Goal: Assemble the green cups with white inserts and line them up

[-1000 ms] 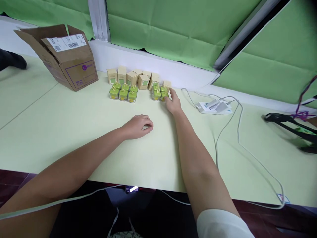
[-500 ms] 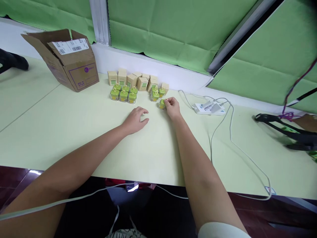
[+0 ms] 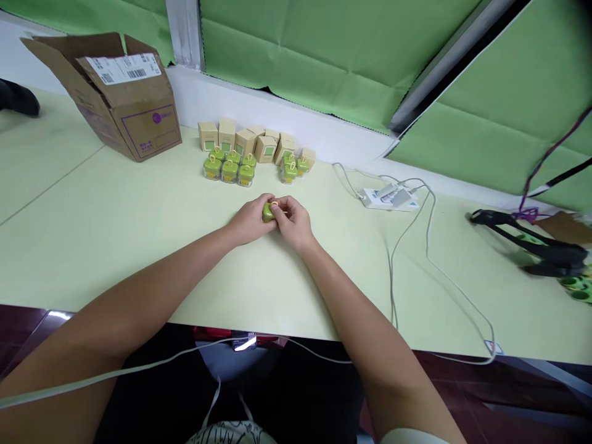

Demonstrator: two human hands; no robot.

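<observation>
A small container with a green lid and a loop on top (image 3: 267, 213) is held between both my hands over the table. My left hand (image 3: 252, 220) is closed around its left side, and my right hand (image 3: 295, 224) grips it from the right with thumb and fingers; its lower part is hidden. Beyond my left hand, several matching green-lidded containers (image 3: 230, 171) stand in two rows. Farther right sits a smaller group of the same containers (image 3: 290, 171). Behind them stand several small brown cardboard boxes (image 3: 266, 149).
A large open carton (image 3: 150, 129) stands at the back left. To the right lies a white power strip (image 3: 391, 197) with plugs, and its white cable (image 3: 432, 246) loops across the table. A black frame-like object (image 3: 531, 243) is at the far right.
My right hand has brought the green-lidded container left and nearer from beside the small group. My left hand, which was open, has closed on it too. The view has shifted slightly.
</observation>
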